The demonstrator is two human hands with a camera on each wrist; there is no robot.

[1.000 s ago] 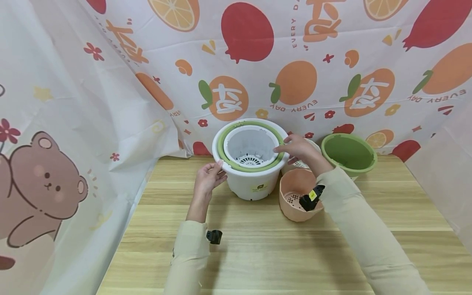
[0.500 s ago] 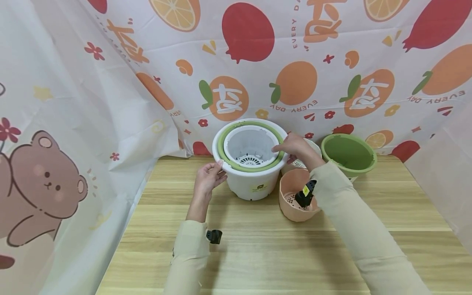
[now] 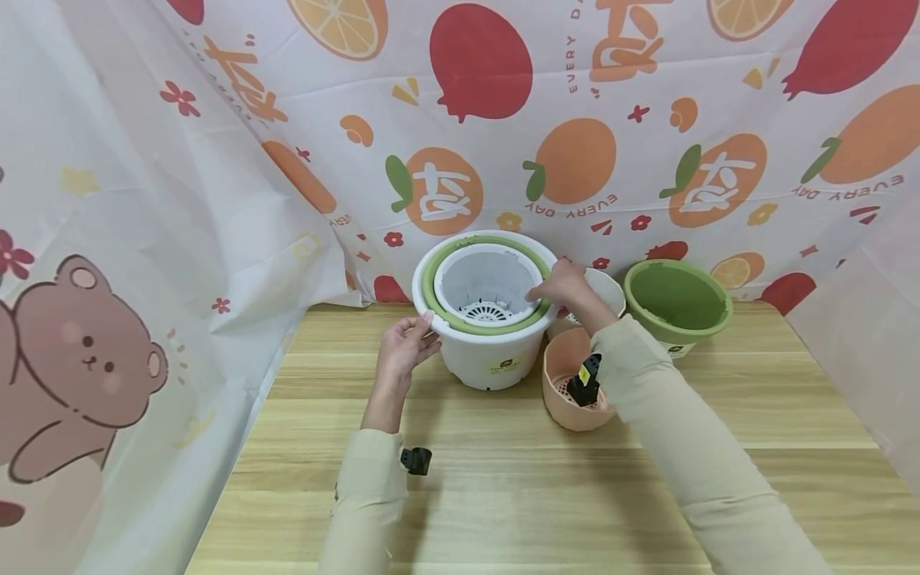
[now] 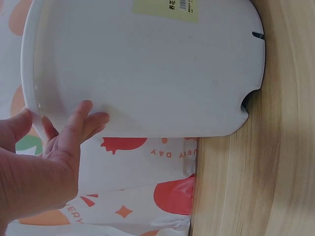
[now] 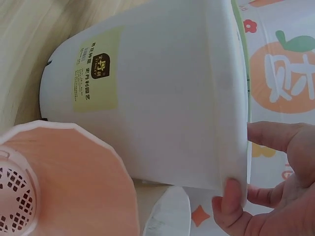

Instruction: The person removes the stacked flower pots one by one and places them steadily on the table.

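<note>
A large white flower pot (image 3: 467, 363) stands at the back of the table, with a green-rimmed pot (image 3: 429, 294) nested in it. Inside that sits a smaller white pot (image 3: 470, 275) with a slotted base. My left hand (image 3: 402, 351) pinches the large pot's left front rim, thumb on top and fingers below, as the left wrist view shows. On the right side my right hand (image 3: 568, 289) grips the rim; in the right wrist view a fingertip (image 5: 231, 194) presses its outside while other fingers reach over the edge.
A peach pot (image 3: 568, 411) with a perforated base stands close to the right of the stack. Behind it is a white pot (image 3: 607, 291), partly hidden by my arm. Farther right stands a green pot (image 3: 679, 295). A fruit-print cloth (image 3: 575, 160) hangs behind.
My right hand and forearm have shifted slightly left, the fingers closing in on the stack's right rim. The left hand and the pots have stayed in place.
</note>
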